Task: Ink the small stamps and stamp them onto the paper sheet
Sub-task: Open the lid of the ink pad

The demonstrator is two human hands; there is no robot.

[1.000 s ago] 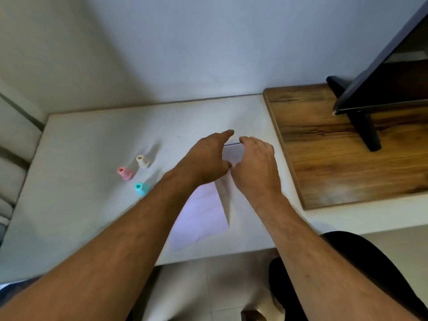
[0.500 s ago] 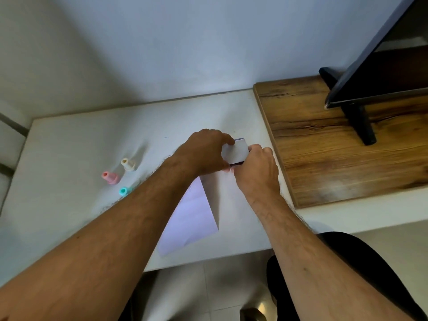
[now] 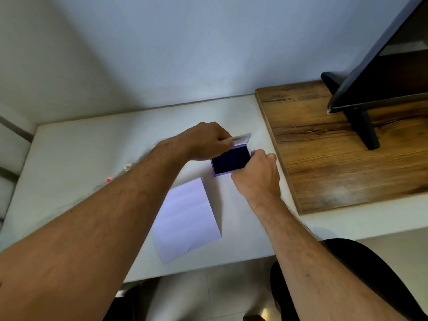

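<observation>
A purple ink pad (image 3: pixel 229 163) sits open at frame centre, dark inside, lid (image 3: pixel 242 139) raised, with a pale sheet (image 3: pixel 187 216) lying flat below it and two small stamps, cream (image 3: pixel 127 167) and pink (image 3: pixel 108 179), at centre left.

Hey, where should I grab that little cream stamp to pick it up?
Judging loosely, pinch the cream stamp around its sides from above. It seems to stand on the white table past the left forearm, apart from the pink stamp, but it is small and blurred.

Matt paper sheet (image 3: pixel 187 218); grainy wood board (image 3: pixel 335 154); smooth white table (image 3: pixel 76 158).
</observation>
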